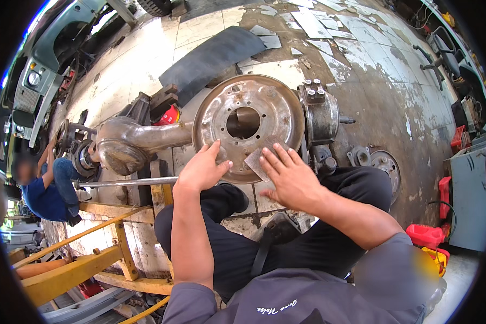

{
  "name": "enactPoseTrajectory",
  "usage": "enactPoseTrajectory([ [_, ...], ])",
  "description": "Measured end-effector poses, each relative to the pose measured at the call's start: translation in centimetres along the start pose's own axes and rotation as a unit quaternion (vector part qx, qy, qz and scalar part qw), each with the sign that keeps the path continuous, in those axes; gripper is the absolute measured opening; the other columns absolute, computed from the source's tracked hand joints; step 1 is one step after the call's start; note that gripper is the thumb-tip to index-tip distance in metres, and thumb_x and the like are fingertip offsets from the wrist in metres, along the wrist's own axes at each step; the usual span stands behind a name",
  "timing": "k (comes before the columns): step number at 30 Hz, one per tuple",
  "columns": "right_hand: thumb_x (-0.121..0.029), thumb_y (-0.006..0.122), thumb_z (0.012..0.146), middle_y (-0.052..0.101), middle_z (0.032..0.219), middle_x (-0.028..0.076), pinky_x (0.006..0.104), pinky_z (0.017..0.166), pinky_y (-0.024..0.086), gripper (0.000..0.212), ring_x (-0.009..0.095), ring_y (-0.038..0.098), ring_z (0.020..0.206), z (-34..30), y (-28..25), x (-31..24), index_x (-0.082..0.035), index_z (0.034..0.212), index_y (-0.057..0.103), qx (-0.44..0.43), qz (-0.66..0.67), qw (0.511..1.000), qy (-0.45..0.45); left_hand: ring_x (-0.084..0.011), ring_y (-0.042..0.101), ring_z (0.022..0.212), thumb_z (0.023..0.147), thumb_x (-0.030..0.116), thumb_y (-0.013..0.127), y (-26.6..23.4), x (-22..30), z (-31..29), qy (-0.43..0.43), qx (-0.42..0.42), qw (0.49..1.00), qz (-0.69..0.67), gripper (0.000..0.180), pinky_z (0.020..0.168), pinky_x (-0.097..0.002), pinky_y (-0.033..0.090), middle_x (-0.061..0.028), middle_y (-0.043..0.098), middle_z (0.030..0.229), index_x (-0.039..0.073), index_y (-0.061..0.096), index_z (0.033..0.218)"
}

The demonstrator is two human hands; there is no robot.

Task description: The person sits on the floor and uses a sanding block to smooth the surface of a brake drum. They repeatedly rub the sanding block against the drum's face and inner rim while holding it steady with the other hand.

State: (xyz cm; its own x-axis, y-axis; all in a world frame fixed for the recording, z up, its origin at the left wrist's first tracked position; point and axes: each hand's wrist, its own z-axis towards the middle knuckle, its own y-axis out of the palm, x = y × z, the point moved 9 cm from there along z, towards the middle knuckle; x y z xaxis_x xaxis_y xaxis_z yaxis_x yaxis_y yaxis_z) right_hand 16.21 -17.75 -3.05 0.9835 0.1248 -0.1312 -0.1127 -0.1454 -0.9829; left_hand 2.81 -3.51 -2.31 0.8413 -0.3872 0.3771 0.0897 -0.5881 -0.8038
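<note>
A round, rust-stained brake backing plate (208, 119) with a large centre hole and a ring of small holes stands in front of me at the end of an axle housing (125, 141). My left hand (203, 166) rests at its lower left rim, fingers stretched out and thumb apart, holding nothing. On the lower right of the plate, my right hand (291, 175) lies over a brownish-grey piece of sandpaper (255, 164). The fingers press that sheet flat against the metal; part of it is hidden beneath them.
A metal hub-like part (319, 116) stands right of the plate, with a second round plate (386, 167) on the floor. A black rubber sheet (213, 56) lies behind. Yellow frame bars (83, 275) and a steel rod (127, 182) are at left, where another person (47, 191) crouches.
</note>
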Motion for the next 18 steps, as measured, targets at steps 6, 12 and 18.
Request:
enactPoseTrajectory([
  [6, -0.059, 0.046, 0.100, 0.031, 0.164, 0.018, 0.0508, 0.124, 0.018, 0.082, 0.037, 0.022, 0.154, 1.1, -0.5, 1.3, 0.000, 0.156, 0.035, 0.025, -0.014, 0.999, 0.044, -0.0359, 0.050, 0.138, 0.093, 0.035, 0.069, -0.2, 0.4, -0.1, -0.012, -0.010, 1.000, 0.009, 0.076, 0.114, -0.0410, 0.040, -0.0245, 0.047, 0.151, 0.000, 0.038, 0.154],
  [12, -0.057, 0.050, 0.099, 0.031, 0.164, 0.016, 0.0509, 0.124, 0.019, 0.080, 0.035, 0.024, 0.153, 1.3, -0.6, 1.2, 0.000, 0.154, 0.038, 0.043, 0.013, 0.999, 0.019, -0.0363, 0.050, 0.138, 0.094, 0.035, 0.068, -0.2, 0.3, -0.2, 0.008, 0.006, 1.000, 0.000, 0.075, 0.115, -0.0409, 0.040, -0.0253, 0.047, 0.151, 0.000, 0.038, 0.154],
  [18, -0.059, 0.044, 0.101, 0.029, 0.166, 0.015, 0.0507, 0.125, 0.018, 0.080, 0.033, 0.021, 0.155, 0.4, -0.1, 0.9, -0.001, 0.156, 0.036, 0.022, 0.007, 1.000, 0.017, -0.0365, 0.048, 0.139, 0.094, 0.034, 0.068, -0.3, 0.2, -0.4, 0.001, 0.004, 1.000, 0.008, 0.074, 0.115, -0.0405, 0.039, -0.0248, 0.046, 0.153, 0.001, 0.038, 0.154],
])
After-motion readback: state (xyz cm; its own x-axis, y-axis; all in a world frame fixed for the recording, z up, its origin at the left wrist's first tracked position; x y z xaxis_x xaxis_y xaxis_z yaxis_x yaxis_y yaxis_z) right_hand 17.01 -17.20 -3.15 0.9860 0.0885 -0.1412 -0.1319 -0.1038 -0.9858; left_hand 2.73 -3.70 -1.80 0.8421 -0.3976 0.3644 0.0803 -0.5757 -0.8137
